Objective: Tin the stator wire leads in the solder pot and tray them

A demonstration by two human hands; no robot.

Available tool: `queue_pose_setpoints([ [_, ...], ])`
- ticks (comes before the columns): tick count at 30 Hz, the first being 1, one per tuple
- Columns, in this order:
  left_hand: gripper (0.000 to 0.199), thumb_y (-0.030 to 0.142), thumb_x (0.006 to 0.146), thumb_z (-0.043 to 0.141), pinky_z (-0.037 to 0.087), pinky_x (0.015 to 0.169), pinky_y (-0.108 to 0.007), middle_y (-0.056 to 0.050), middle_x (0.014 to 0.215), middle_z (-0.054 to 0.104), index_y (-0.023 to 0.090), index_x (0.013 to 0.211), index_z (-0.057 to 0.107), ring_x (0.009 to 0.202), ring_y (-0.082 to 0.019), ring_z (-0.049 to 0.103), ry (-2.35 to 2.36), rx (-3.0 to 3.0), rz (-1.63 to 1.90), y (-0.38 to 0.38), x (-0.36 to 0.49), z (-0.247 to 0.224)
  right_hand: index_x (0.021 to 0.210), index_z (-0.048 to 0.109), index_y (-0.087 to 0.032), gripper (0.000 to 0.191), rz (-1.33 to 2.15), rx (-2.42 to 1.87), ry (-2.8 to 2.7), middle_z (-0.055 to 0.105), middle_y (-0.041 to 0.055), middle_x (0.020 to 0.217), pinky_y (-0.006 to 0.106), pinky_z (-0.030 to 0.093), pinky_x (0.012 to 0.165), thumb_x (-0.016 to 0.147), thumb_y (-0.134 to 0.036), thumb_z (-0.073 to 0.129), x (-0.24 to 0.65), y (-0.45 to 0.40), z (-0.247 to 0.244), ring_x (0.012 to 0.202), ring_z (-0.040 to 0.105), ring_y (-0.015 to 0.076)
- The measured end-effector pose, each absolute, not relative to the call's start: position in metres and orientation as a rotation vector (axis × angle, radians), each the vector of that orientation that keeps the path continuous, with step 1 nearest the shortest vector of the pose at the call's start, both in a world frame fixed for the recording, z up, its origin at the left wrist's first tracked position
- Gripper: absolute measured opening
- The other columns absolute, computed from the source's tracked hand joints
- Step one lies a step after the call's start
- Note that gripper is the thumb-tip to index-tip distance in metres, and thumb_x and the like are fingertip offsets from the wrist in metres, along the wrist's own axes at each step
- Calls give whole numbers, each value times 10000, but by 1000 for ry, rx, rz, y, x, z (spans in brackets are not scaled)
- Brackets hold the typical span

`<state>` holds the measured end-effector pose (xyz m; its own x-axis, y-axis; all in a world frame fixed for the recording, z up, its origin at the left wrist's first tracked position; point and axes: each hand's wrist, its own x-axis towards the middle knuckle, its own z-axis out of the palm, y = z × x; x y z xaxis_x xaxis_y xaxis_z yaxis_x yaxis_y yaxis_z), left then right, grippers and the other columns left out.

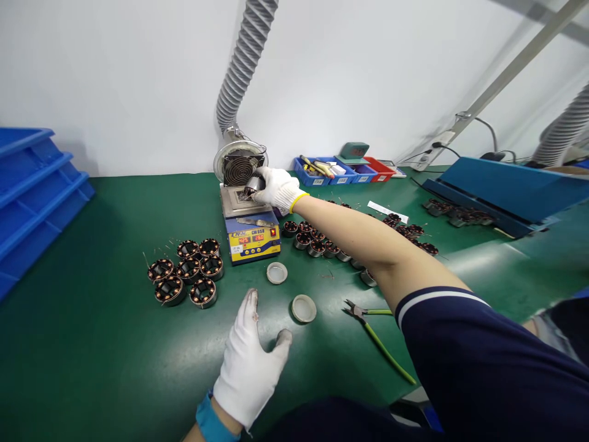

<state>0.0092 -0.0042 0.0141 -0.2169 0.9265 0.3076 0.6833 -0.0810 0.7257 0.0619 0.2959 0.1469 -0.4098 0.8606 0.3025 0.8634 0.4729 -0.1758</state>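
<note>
My right hand (275,189), in a white glove with a yellow cuff edge, is closed around a motor stator (254,185). It holds the stator tilted over the square top of a yellow and blue solder pot (254,242) with red digits. A flat metal scraper (254,221) lies across the pot's front ledge. My left hand (251,362), also gloved in white, hovers over the near side of the green table with thumb and fingers apart and nothing in it. Beside it are two small round dishes, one nearer (304,309) and one farther (277,273).
Several stators (188,270) stand left of the pot, and more (317,247) lie under my right arm. Green-handled cutters (368,325) rest at right. A fume hose (243,67) hangs behind the pot. Stacked blue bins (37,190), small parts trays (340,175) and a blue machine (497,190) surround the area.
</note>
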Motion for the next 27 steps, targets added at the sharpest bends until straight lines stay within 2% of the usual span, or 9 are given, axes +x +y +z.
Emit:
queue_pose_setpoints([
  [14, 754, 350, 826, 613, 447, 1056, -516, -224, 1425, 481, 122, 1468, 293, 1307, -336, 498, 1920, 1781, 1157, -3, 7, 15, 1200, 632, -255, 543, -10, -1457, -2376, 713, 77, 1087, 455, 562, 858, 711, -486, 669, 62, 293, 149, 1029, 662, 322],
  [22, 762, 351, 810, 625, 453, 1043, -519, -209, 1384, 525, 138, 1469, 307, 1271, -338, 528, 1921, 1784, 1167, -4, 9, 15, 1239, 610, -229, 551, 9, -1382, -2343, 708, 74, 1092, 442, 553, 882, 724, -419, 662, 63, 296, 156, 1052, 655, 305],
  [27, 724, 335, 801, 627, 471, 1021, -511, -191, 1353, 556, 149, 1445, 354, 1238, -336, 554, 1900, 1807, 1142, -4, 8, 16, 1203, 633, -242, 539, 19, -1426, -2349, 717, 74, 1064, 465, 558, 854, 705, -444, 681, 61, 295, 151, 1020, 664, 324],
])
